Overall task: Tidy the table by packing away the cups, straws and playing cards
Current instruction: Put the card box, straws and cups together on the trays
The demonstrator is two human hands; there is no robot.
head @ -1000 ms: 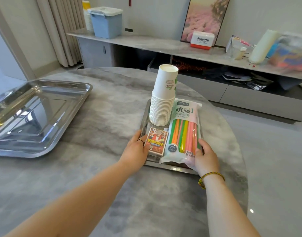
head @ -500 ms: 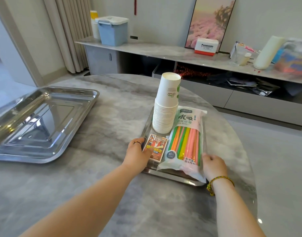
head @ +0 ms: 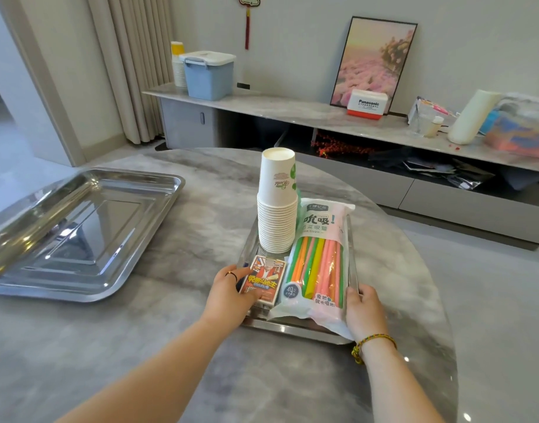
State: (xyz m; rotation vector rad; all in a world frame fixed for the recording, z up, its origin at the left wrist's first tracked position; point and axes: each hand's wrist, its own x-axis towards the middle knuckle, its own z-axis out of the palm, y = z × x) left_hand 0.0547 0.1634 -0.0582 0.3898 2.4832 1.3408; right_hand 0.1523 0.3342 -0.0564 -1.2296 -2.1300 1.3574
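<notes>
A small steel tray [head: 295, 330] sits on the round marble table. On it stand a tall stack of white paper cups [head: 277, 203], a bag of coloured straws [head: 320, 264] and a box of playing cards [head: 263, 280]. My left hand [head: 228, 293] grips the tray's left edge, thumb beside the card box. My right hand [head: 364, 309] grips the tray's right edge next to the straw bag's lower corner.
A larger steel tray [head: 76, 233] lies on the table's left side. Behind the table runs a long low cabinet [head: 292, 114] with a blue lidded bin [head: 209, 73], a Panasonic box [head: 367, 103] and a framed picture [head: 375, 61]. The table's edge curves close on the right.
The view has tilted up, showing more of the room. Both hands stay on the small tray's sides; the right hand has slid a little nearer along the right edge.
</notes>
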